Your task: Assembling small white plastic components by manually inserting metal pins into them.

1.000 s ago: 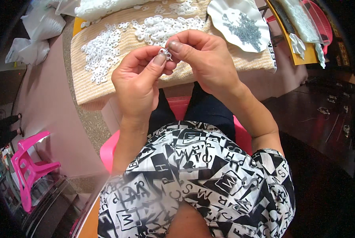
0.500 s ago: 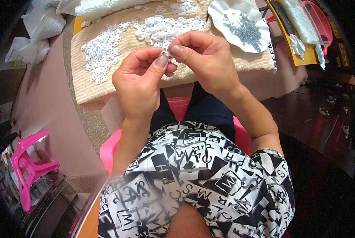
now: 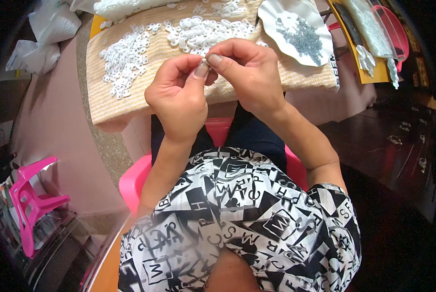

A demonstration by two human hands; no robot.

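Observation:
Over the near part of the cloth, my left hand [image 3: 181,97] and my right hand [image 3: 249,73] meet fingertip to fingertip. Thumb and forefinger of the left pinch a small white plastic piece [image 3: 205,63], mostly covered by the fingers. My right hand is closed in a pinch right against it; whatever lies between its thumb and finger is too small to make out. Just beyond the hands lies a pile of white plastic pieces with holes [image 3: 198,33]. Another pile of such pieces [image 3: 125,56] spreads to the left. Small dark grey parts [image 3: 303,39] lie on a wavy-rimmed white plate [image 3: 271,13] at the right.
A striped beige cloth [image 3: 98,100] covers the work table. At the far edge lies a clear bag of white pieces [image 3: 125,6]. Toward the right are a yellow board [image 3: 359,63], a clear bag [image 3: 369,24] and a pink basket [image 3: 398,34]. A pink stool [image 3: 30,204] stands at the left.
My left hand has shifted slightly right and turned, and its fingers now cover more of the white piece. My right hand stays pinched at nearly the same spot.

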